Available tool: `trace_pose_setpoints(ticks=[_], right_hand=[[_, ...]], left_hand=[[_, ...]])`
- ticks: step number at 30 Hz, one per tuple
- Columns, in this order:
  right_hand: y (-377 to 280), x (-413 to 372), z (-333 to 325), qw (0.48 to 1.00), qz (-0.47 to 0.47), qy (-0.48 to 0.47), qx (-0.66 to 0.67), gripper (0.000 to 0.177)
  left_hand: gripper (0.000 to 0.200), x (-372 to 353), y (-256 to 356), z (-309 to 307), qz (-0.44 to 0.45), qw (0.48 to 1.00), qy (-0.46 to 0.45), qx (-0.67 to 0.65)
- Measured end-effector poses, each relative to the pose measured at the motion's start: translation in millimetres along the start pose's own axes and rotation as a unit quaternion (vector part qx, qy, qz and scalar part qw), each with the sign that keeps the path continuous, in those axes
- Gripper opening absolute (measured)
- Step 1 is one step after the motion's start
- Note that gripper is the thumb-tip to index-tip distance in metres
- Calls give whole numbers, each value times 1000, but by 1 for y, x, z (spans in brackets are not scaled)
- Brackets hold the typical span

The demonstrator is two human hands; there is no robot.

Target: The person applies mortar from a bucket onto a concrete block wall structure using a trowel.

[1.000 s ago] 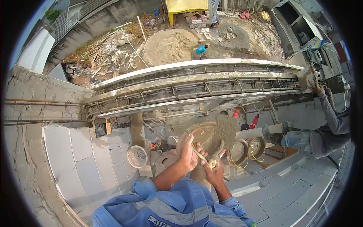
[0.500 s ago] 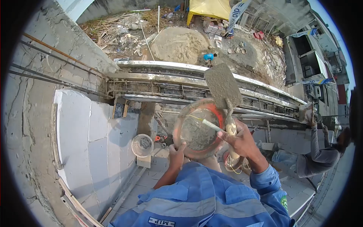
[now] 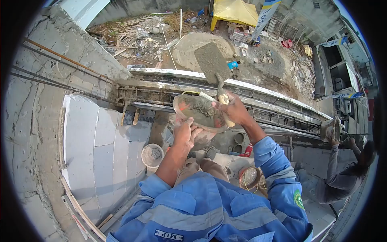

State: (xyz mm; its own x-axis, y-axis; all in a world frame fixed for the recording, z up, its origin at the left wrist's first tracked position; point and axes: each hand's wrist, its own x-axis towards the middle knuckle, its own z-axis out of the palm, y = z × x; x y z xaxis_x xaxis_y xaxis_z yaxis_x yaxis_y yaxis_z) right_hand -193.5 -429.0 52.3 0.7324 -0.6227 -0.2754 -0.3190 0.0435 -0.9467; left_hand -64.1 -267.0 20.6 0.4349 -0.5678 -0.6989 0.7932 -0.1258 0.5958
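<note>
My left hand (image 3: 186,135) grips the near left rim of a cement-smeared bucket (image 3: 201,136), with the thumb over the edge. Grey wet mortar (image 3: 201,109) lies heaped inside, and the bucket tilts away from me. My right hand (image 3: 234,109) is closed around the pale handle of a trowel (image 3: 211,60), whose broad, mortar-coated blade points up and away beyond the bucket. The bucket's white handle grip (image 3: 207,96) sits right at my right thumb and fingertips.
Past the bucket runs a long trench-like form with rebar (image 3: 181,89). A bucket (image 3: 152,155) stands at left, another (image 3: 250,176) at lower right. A co-worker (image 3: 342,177) holds a container at right. Far below are a sand pile (image 3: 185,52) and a person in blue (image 3: 233,65).
The bucket has moved away from me and tipped forward, with my left hand reaching farther out. My right hand and the trowel have shifted left and forward. Buckets below have come into view.
</note>
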Motion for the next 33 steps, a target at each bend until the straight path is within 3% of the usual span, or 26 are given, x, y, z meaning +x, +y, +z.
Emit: trace_pose_setpoints(ticks=[3,7,9,11,13,16,17,19,21,22,23,25,28,33], right_hand=[[16,-20,-4,998,-23,32,40,42],[98,-44,13,986,-124,107,-44,45],[107,-45,17,970,-160,150,-103,45],[98,-34,22,961,-120,208,-134,45],[103,-12,25,948,-162,249,-117,43],[93,24,18,940,-133,297,-103,40],[89,34,13,945,-134,281,-103,40],[77,55,-3,956,-68,274,-85,39],[83,84,-18,943,-99,290,-127,37],[80,94,-26,951,-90,274,-110,39],[77,104,-32,958,-82,259,-94,40],[81,124,-42,963,-70,244,-90,41],[83,130,-48,968,-63,233,-69,42],[62,126,-43,968,-75,237,45,35]], left_hand=[[36,8,-6,26,-24,999,6,-20],[35,30,-9,48,-42,997,8,-70],[32,44,-4,54,-62,995,-11,-81],[31,42,7,69,-65,991,-10,-115],[29,42,11,71,-20,993,7,-112],[29,57,34,31,16,988,-153,-12],[29,65,33,1,20,990,-140,-20],[30,106,3,-75,218,959,71,168],[46,144,-68,-133,151,959,146,190],[55,134,-87,-129,8,996,75,41],[64,127,-104,-111,-132,985,-4,-111],[79,124,-130,-56,-4,967,-43,-251],[74,125,-127,-31,-10,923,-46,-382],[70,90,-76,-36,-42,947,-87,-305]])
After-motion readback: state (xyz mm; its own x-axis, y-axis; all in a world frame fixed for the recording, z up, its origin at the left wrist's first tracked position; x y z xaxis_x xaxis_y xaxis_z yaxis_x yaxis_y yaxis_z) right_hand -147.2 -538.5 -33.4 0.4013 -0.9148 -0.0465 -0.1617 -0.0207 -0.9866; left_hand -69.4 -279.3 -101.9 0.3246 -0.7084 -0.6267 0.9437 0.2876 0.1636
